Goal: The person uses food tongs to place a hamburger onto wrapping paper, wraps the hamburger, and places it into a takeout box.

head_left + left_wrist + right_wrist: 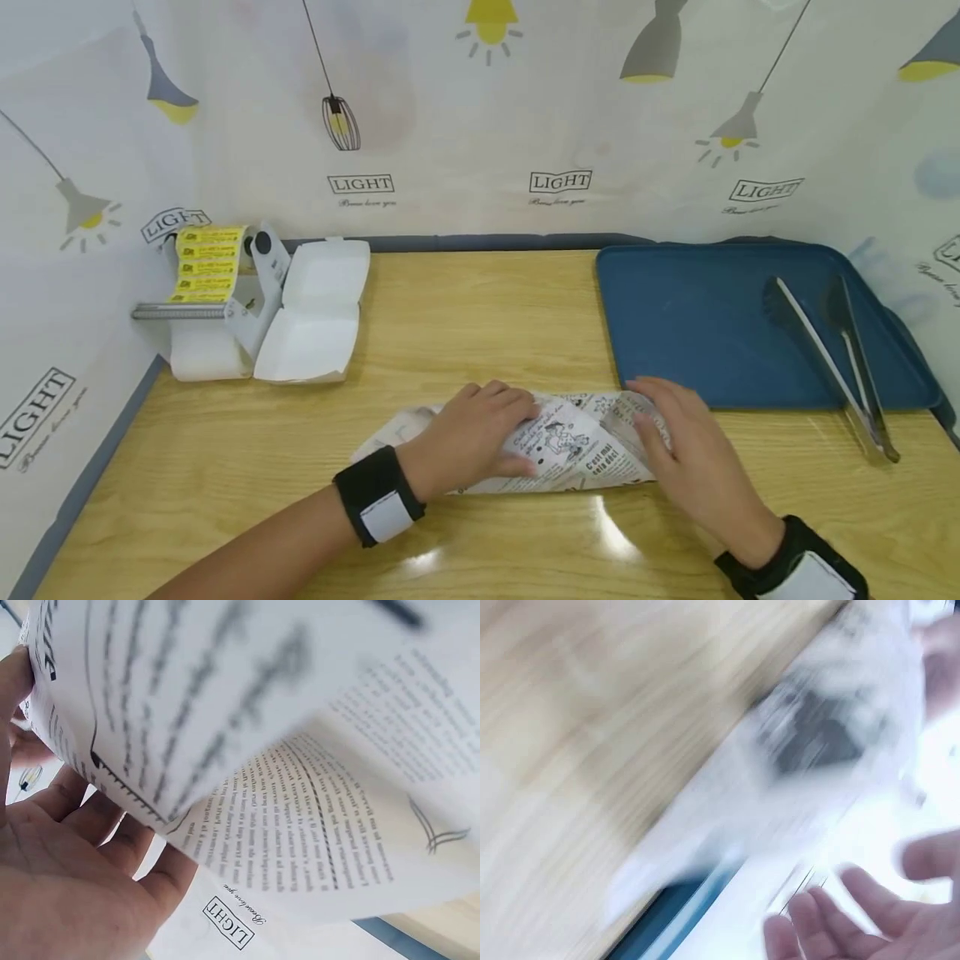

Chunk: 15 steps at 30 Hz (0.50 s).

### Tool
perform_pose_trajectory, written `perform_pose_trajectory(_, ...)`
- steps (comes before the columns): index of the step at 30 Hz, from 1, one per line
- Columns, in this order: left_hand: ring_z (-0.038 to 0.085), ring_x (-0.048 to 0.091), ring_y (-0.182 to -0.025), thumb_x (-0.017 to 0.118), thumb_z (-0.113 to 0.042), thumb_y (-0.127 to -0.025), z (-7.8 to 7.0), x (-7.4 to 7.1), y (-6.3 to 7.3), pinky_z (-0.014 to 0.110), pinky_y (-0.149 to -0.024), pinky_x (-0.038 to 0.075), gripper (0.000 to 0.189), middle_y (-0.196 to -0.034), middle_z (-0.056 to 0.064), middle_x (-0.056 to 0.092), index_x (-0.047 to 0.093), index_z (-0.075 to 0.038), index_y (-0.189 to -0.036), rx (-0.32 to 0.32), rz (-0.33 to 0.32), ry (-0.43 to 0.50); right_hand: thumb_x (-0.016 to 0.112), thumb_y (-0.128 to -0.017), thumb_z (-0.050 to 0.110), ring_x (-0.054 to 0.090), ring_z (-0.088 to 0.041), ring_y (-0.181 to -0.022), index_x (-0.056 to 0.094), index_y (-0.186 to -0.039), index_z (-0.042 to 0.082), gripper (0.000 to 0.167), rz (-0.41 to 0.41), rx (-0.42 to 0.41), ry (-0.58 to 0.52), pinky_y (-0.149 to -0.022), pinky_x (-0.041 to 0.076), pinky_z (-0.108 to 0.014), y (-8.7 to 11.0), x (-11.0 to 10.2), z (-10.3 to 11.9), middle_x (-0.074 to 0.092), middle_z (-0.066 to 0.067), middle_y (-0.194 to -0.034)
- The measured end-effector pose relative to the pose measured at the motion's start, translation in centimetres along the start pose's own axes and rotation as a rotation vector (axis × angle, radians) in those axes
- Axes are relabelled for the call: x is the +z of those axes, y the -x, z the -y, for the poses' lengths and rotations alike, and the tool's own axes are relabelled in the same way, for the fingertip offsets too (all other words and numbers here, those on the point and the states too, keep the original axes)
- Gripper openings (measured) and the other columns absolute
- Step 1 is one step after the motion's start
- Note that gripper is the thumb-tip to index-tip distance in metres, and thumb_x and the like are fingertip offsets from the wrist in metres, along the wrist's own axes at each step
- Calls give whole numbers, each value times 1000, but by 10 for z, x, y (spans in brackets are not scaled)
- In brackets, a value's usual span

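A folded sheet of newsprint-patterned paper (573, 446) forms a long, tapering bundle on the table, and whatever may be inside it is hidden. My left hand (476, 437) holds the bundle left of its middle, thumb on the near side and fingers over the top. Up close in the left wrist view, loose layers of the printed paper (247, 825) stand out past the fingers. At the bundle's right end is my right hand (693, 462), thumb and fingers spread. The blurred right wrist view shows those fingers (810, 922) apart from the paper (817, 742).
A blue tray (675, 333) lies at the back right, with metal tongs (832, 358) whose handle end reaches over its front edge. At the back left stand a label dispenser (255, 292) with a yellow label roll (206, 262) and an unfolded white box (315, 333).
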<state>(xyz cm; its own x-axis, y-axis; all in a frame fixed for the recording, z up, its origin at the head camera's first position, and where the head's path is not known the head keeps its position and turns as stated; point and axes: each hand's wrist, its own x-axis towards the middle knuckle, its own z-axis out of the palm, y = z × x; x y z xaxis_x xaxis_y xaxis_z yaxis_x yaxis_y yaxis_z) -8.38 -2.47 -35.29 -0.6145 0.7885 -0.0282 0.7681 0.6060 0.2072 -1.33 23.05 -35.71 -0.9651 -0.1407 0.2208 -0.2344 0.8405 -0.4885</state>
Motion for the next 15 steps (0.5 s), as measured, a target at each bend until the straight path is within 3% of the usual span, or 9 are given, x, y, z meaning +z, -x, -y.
perform_pose_trajectory(3,15,49,-120,57,-62,-78,-1,0,-1,39,-98,43,65,-130,-3,55,52,-19,-126,1,-2,1,59,-89,25,49,-41,-109,52,-126,-1,46,50,153,134,-84,42,-56,12,-14,-24,53,-24,-120)
perform_pose_trajectory(6,15,52,-118,58,-63,-76,-3,0,-1,39,-97,44,67,-128,-3,57,50,-19,-126,8,-22,-40,56,-87,50,48,-46,-107,49,-128,-7,71,193,256,262,-80,43,-59,26,-15,-40,50,-30,-120)
perform_pose_trajectory(9,14,54,-116,59,-62,-76,-4,1,0,39,-94,45,67,-127,-4,58,47,-21,-128,21,-49,-59,50,-83,64,47,-46,-107,50,-127,-7,83,252,266,321,-79,44,-59,34,-10,-45,49,-31,-120)
perform_pose_trajectory(15,16,54,-117,59,-58,-79,-6,0,2,40,-94,44,56,-128,-1,57,49,-28,-125,68,-69,-83,62,-80,55,48,-45,-105,57,-118,-6,72,217,231,339,-79,45,-58,34,-8,-45,51,-29,-117)
